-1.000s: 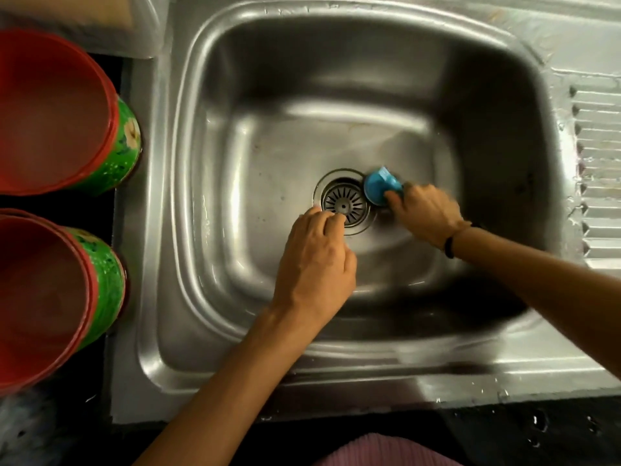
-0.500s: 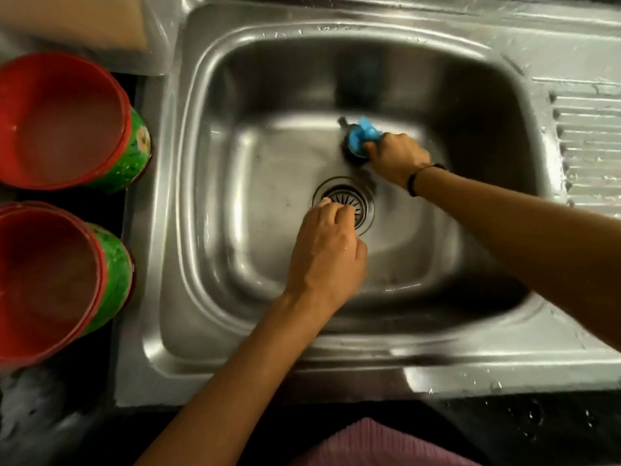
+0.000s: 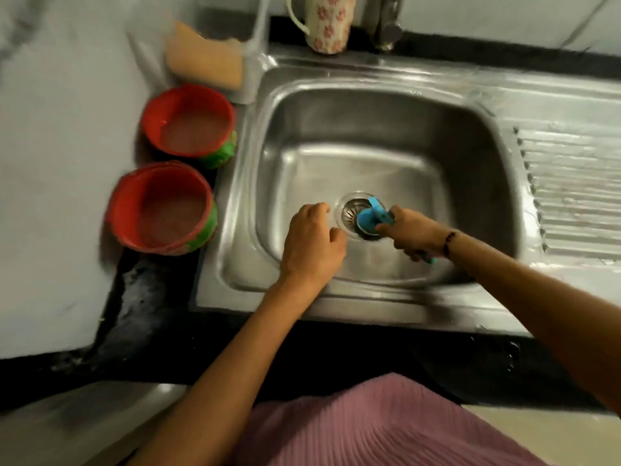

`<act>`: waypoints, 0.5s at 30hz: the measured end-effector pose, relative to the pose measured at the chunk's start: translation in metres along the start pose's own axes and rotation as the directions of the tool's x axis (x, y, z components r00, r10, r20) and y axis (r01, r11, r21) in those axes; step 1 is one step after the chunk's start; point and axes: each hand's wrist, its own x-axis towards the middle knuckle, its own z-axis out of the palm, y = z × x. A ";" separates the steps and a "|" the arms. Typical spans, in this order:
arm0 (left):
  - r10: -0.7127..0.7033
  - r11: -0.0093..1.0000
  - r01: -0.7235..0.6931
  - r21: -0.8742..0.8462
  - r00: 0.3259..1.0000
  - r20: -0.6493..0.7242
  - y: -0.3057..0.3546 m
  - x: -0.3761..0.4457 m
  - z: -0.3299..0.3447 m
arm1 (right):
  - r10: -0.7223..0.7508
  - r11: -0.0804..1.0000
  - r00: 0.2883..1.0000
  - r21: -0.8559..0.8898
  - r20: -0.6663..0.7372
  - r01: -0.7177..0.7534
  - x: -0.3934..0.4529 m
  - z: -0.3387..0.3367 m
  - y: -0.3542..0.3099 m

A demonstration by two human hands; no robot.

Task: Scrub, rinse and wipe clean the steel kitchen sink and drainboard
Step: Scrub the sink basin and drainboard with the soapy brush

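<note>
Nearest the camera, a ribbed pink garment (image 3: 386,428) fills the bottom edge, cut off by the frame. Beyond it runs the dark bench (image 3: 336,351) front, wet and blurred at the left.

Both forearms reach over the bench into the steel sink (image 3: 470,183). The left hand (image 3: 311,245) lies knuckles up on the basin floor just left of the drain strainer (image 3: 351,211), its fingers loosely curled and holding nothing; the fingertips are turned under, so I cannot tell whether they touch the steel. The right hand (image 3: 411,232) grips a blue scrubbing brush (image 3: 371,218), fingers wrapped round the handle and hiding most of it, with only a blue tip showing under the wrist. The brush head sits on the right rim of the strainer and covers part of it. A dark beaded bracelet (image 3: 448,243) circles the right wrist.

To the right of the basin, the ridged drainboard (image 3: 571,193) runs out of frame. To the left, two red bowls with green sides, the nearer bowl (image 3: 161,208) and the farther bowl (image 3: 188,121), stand on the bench beside the sink rim.

Farther back, a clear holder with a tan sponge (image 3: 205,60) is motion-blurred. A flowered mug (image 3: 327,23) and the tap base (image 3: 386,25) stand behind the sink, both cut off at the top.
</note>
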 end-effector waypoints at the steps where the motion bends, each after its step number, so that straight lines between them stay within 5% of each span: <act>1: -0.036 0.999 0.034 -0.042 0.998 -0.050 0.000 -0.002 -0.009 | -0.069 0.997 0.998 0.032 -0.010 0.069 -0.011 -0.002 -0.016; 4: -0.149 0.978 0.117 -0.173 0.971 -0.186 0.004 -0.005 -0.035 | -0.334 0.939 0.939 -0.114 -0.086 0.324 -0.048 -0.009 -0.072; 10: -0.186 0.926 0.063 -0.373 0.934 -0.304 0.013 -0.014 -0.069 | -0.765 0.633 0.606 -0.427 -0.217 0.646 -0.085 -0.015 -0.181; 15: -0.163 0.946 0.080 -0.314 0.955 -0.248 0.012 -0.027 -0.071 | -0.795 0.532 0.597 -0.593 -0.105 0.604 -0.058 0.008 -0.253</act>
